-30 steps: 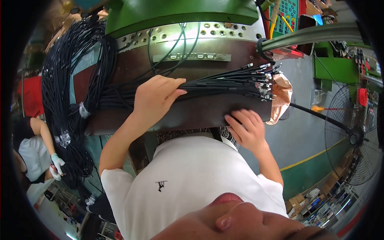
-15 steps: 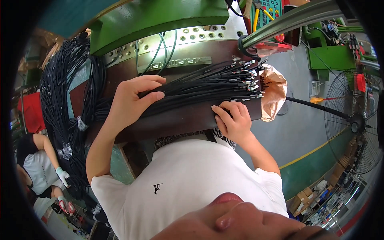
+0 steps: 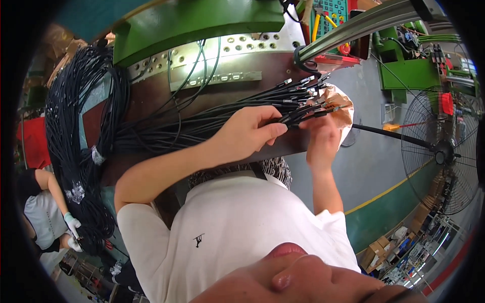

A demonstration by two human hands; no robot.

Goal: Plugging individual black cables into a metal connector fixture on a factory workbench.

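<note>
A long bundle of black cables (image 3: 197, 130) lies across the dark brown tabletop (image 3: 273, 65), with metal-tipped connectors (image 3: 308, 90) fanned out at its right end. My left hand (image 3: 250, 132) is closed around several cables near that end, thumb and fingers pinching them. My right hand (image 3: 323, 135) is raised at the table's right edge, up against the connector ends. Its fingers are blurred and partly covered by the cable ends, so I cannot make out what they hold. Behind it, a crumpled brown paper bag (image 3: 345, 108) gapes at the edge of the table.
A metal strip with sockets (image 3: 217, 80) lies behind the cables, below a green machine (image 3: 197, 33). More black cables (image 3: 65, 111) hang in a thick coil at the left. A metal rail (image 3: 353, 33) slants overhead; a caged fan (image 3: 442, 151) stands right. Another person (image 3: 48, 209) works at far left.
My left hand has slid right along the bundle and closed on cables near their ends. My right hand has risen from the table's front edge to the connectors.
</note>
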